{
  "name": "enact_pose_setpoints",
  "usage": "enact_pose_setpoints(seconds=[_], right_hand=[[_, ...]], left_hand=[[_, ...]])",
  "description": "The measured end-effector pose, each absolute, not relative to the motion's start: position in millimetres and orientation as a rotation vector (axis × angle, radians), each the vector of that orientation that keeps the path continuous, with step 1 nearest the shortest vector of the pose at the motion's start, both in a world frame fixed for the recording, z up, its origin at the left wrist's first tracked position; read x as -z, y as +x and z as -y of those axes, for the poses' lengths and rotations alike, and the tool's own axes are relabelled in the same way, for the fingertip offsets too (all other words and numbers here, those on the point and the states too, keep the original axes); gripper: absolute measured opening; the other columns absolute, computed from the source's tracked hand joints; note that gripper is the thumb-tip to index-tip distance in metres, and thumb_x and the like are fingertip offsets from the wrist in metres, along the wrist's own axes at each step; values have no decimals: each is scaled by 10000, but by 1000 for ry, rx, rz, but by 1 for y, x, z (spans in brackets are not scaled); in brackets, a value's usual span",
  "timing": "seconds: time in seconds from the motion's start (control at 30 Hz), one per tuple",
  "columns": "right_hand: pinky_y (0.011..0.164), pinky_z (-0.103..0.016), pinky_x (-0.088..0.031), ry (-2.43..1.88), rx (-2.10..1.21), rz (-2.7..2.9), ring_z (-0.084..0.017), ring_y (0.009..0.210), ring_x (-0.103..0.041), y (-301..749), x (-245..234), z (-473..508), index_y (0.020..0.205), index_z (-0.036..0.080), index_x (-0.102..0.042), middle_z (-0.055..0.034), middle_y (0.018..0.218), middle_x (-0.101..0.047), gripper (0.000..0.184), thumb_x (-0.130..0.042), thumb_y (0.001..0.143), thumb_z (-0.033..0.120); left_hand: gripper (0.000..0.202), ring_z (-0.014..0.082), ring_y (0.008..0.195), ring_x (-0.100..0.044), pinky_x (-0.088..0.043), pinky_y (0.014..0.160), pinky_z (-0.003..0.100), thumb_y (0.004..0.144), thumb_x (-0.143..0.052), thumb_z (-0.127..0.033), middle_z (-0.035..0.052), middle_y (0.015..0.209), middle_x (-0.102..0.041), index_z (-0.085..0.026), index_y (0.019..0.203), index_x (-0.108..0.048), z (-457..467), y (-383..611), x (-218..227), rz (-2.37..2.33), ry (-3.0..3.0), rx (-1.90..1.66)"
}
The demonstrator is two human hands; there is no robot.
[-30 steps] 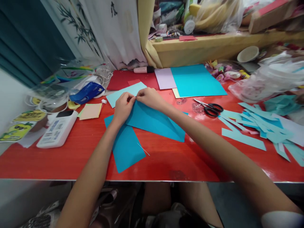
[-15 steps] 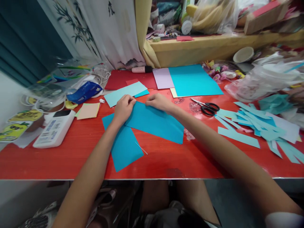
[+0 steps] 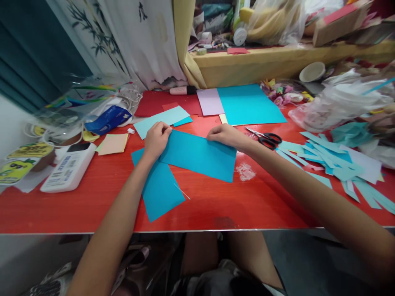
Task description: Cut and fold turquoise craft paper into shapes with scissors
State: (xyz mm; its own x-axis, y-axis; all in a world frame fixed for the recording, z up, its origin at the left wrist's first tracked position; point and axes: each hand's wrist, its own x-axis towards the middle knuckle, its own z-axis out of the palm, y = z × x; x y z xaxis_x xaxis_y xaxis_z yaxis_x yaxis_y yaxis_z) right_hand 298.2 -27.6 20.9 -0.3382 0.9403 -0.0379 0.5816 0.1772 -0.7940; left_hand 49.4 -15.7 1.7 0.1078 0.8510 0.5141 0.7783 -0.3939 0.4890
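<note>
Here the left hand (image 3: 156, 139) presses its curled fingers on the near-left corner of the folded blue sheet (image 3: 199, 155), its grip pinching that corner, though the fingertips are hidden under the knuckles. The right hand (image 3: 224, 135) rests clenched on the sheet's far edge; whether it grasps the paper cannot be told. The sheet lies flat on the red table (image 3: 92, 197), overlapping a second blue sheet (image 3: 160, 191) partly covered by the left forearm. The black-handled scissors (image 3: 268, 138) lie just beside the right wrist. The white device (image 3: 69, 166) at left carries print too small to read, and the yellow labels (image 3: 18, 168) are cut off.
</note>
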Motion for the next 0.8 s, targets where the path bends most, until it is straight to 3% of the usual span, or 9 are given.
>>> enact_pose_setpoints(seconds=[0.37,0.6,0.8], right_hand=[[578,-285,-396,-1503,-920,2053,-160,678,-535,337,-29,50,656,186,-628,-44,762,-634,151,-526,714,280],[647,-306,-471,-1534,-1162,1925,-161,629,-613,355,-34,64,651,191,-622,-53,656,-645,129,-527,720,246],[632,-311,-474,-1637,-1200,1868,-155,617,-631,377,-36,70,608,201,-607,-71,695,-664,128,-530,709,218]], left_hand=[[127,165,775,-515,-387,715,291,819,-447,-274,22,792,-573,-201,738,-513,14,47,2,-1709,2261,-1104],[129,165,770,-520,-388,715,289,811,-449,-268,23,786,-576,-195,731,-518,14,49,2,-1698,2269,-1097],[123,163,728,-518,-387,687,282,791,-470,-270,16,748,-581,-201,703,-521,9,38,1,-1784,2178,-1154]])
